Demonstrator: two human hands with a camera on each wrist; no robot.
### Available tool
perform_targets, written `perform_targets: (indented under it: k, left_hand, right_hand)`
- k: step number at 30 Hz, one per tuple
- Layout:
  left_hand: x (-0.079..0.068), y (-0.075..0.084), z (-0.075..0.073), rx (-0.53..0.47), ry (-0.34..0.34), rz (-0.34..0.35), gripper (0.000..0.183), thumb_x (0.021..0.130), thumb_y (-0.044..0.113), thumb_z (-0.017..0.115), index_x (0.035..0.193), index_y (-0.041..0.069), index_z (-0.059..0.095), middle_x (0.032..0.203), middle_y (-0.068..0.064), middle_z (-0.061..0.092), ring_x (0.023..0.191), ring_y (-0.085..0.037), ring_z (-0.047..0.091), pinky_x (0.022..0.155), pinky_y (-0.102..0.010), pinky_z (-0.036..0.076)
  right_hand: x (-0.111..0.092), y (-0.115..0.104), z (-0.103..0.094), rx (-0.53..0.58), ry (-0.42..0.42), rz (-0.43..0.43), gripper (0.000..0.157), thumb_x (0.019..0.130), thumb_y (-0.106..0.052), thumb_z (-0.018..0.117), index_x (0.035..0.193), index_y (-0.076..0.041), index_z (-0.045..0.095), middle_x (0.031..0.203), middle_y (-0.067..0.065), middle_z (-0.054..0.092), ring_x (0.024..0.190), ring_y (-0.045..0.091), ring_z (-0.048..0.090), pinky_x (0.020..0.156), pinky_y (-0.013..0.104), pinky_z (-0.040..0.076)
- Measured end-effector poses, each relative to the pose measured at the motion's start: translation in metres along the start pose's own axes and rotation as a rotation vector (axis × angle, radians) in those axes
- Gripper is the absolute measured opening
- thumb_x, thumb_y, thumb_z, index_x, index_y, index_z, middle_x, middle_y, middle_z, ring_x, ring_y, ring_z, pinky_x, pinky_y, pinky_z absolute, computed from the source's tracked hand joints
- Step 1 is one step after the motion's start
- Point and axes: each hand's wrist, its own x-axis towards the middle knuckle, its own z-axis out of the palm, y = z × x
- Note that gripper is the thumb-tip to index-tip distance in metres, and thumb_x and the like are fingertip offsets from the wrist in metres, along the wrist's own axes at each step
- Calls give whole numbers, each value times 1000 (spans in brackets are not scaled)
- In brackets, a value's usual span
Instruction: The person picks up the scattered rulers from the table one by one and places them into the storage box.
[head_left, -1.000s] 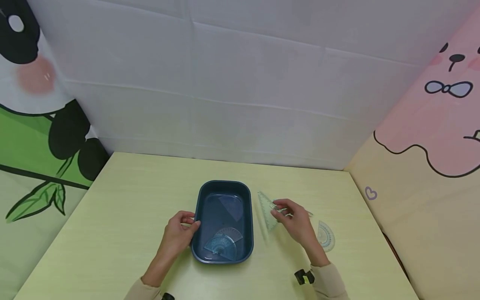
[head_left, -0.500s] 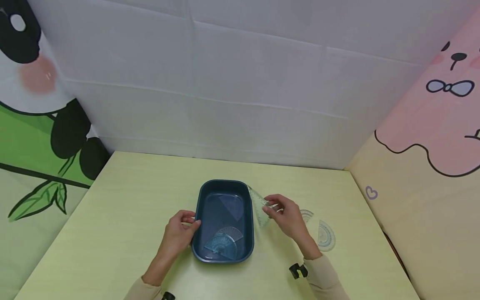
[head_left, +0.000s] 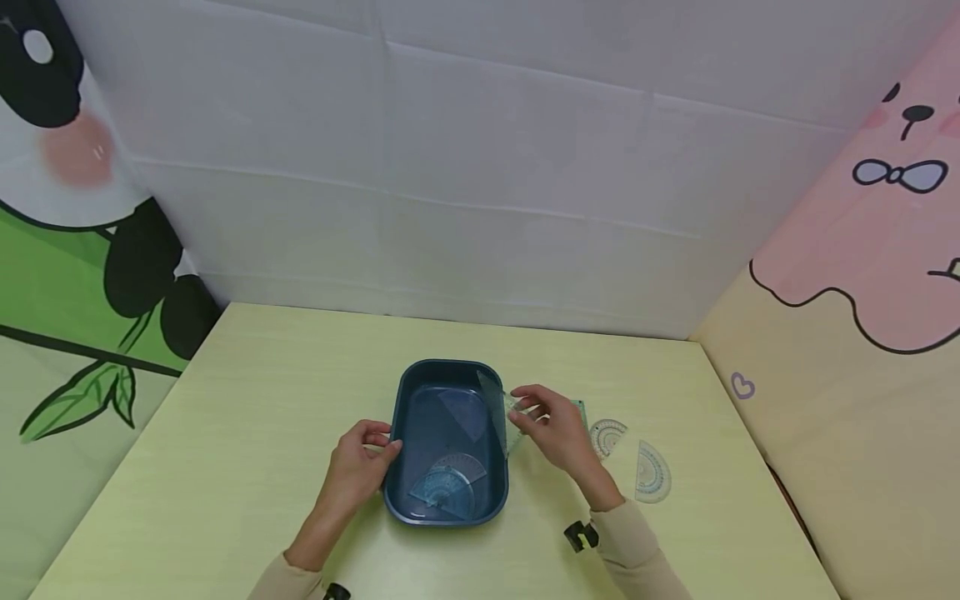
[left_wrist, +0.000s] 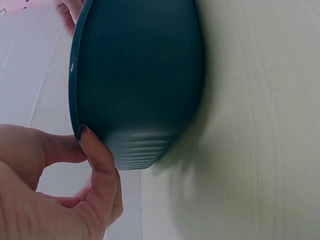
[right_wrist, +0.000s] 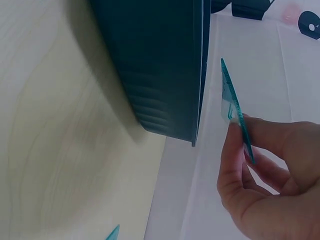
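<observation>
While the left hand [head_left: 358, 458] pinches the left rim of a dark blue tray [head_left: 422, 425], the right hand [head_left: 555, 427] grips a clear, green-tinted set square [head_left: 492, 407] between thumb and fingers, holding it at the tray's right rim, part of it over the interior and part outside. From the right wrist view the set square appears nearly edge-on, raised above the rim and apart from it. Inside the tray, toward the end nearer the person, a bluish protractor [head_left: 441, 488] and a clear protractor [head_left: 470, 468] seem to overlap; farther back lies a see-through triangle [head_left: 467, 417]. To the right of the tray, on the pale yellow surface [head_left: 300, 392], rest a small protractor [head_left: 606, 435] and a larger protractor [head_left: 654, 472], just apart from each other. Beside the small one, a green-edged piece [head_left: 581, 409] is mostly hidden behind the right hand. Beyond the surface hangs a creased, pale backdrop [head_left: 465, 183].
</observation>
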Motion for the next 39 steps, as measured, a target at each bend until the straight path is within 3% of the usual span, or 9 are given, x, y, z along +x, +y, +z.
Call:
perform_targets:
  k: [14, 24, 30, 39]
  left_hand:
    - [1, -1, 1, 1, 4, 2, 31, 96, 9, 70, 121, -7, 60, 99, -16, 61, 76, -21, 59, 59, -31, 49]
    - [1, -1, 0, 7, 7, 7, 31, 95, 8, 70, 120, -7, 60, 98, -15, 61, 75, -21, 59, 59, -31, 49]
    - [1, -1, 0, 4, 4, 9, 31, 95, 9, 70, 120, -7, 60, 98, -15, 61, 76, -21, 59, 59, -32, 49]
    - [2, -1, 1, 11, 6, 16, 31, 95, 8, 70, 120, -8, 60, 98, -16, 62, 76, -22, 59, 61, -31, 49]
  right_hand:
    - [6, -3, 15, -30, -71, -2, 26, 92, -6, 76, 118, -5, 73, 98, 6, 71, 83, 19, 67, 70, 27, 55]
    - [9, -10, 28, -82, -153, -66, 28, 94, -5, 73, 121, 1, 71, 101, 10, 71, 87, 25, 67, 75, 31, 55]
    - [10, -14, 34, -93, -207, -59, 27, 95, -7, 73, 122, -1, 71, 103, 10, 71, 84, 20, 66, 68, 27, 53]
    - [16, -21, 40, -129, -235, -93, 25, 94, -8, 74, 117, 0, 71, 100, 9, 71, 81, 18, 64, 69, 27, 52]
